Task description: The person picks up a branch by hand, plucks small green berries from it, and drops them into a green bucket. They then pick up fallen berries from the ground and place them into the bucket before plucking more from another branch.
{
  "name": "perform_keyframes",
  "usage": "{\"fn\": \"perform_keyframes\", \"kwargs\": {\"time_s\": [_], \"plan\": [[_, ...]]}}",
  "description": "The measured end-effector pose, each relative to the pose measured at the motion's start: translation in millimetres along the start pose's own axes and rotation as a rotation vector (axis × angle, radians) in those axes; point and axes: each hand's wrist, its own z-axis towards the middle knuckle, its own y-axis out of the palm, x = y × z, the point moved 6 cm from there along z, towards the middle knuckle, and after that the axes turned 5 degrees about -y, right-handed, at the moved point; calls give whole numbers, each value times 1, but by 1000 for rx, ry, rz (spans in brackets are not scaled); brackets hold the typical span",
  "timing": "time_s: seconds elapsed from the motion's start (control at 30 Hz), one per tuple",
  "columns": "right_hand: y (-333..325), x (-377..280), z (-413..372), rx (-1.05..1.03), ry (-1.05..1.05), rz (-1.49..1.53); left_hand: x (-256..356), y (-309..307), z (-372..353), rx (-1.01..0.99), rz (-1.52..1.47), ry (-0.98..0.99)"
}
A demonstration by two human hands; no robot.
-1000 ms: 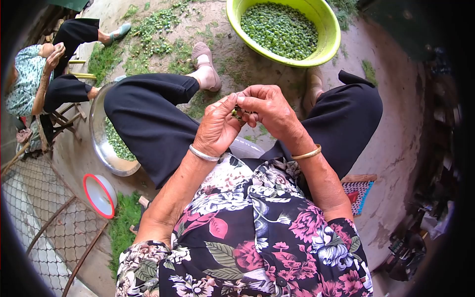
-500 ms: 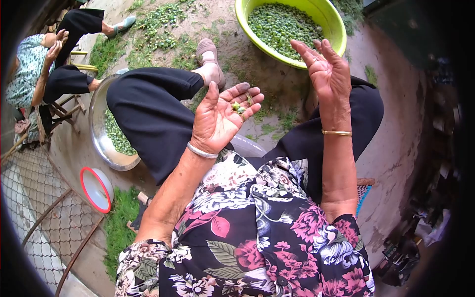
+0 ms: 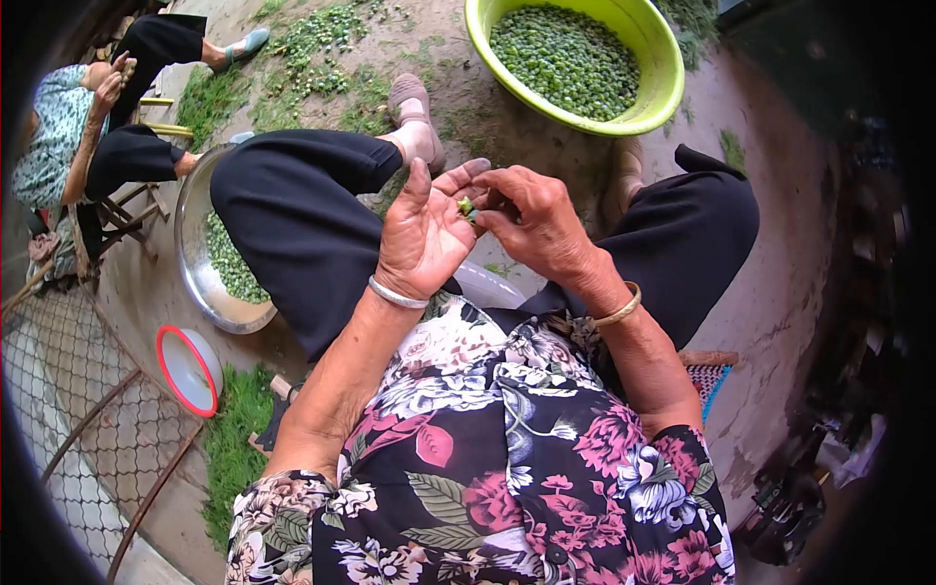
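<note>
My left hand (image 3: 424,239) is turned palm up, loosely cupped, and holds a few small green seed pods (image 3: 466,209) near the base of its fingers. Over those fingers comes my right hand (image 3: 548,222), its thumb and forefinger pinched together at the pods. Whatever sits between the right fingertips is hidden. A lime-green basin (image 3: 666,83) full of small green pods (image 3: 561,58) stands on the ground beyond my right hand. Left of my knee, a metal basin (image 3: 200,278) contains more green pods (image 3: 232,263).
Another person (image 3: 63,132) sits on a stool at the upper left, hands raised together. A red-rimmed white bowl (image 3: 195,375) leans near green stalks (image 3: 239,429) and a wire mesh panel (image 3: 78,390). Loose pods and stalks (image 3: 317,44) are scattered on the ground ahead.
My right hand has moved down and left from beside the lime-green basin to my left palm, its fingers closing into a pinch. My left hand has stayed in place.
</note>
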Motion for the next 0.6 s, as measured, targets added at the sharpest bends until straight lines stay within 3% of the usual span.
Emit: {"fn": "perform_keyframes", "kwargs": {"time_s": [0.2,0.6], "plan": [[9,-8,-3,-105,-154,-204,-3,3,-2,107,61,-1],[6,0,-2,-58,40,-15,-6,3,2,90,-15,-14]]}}
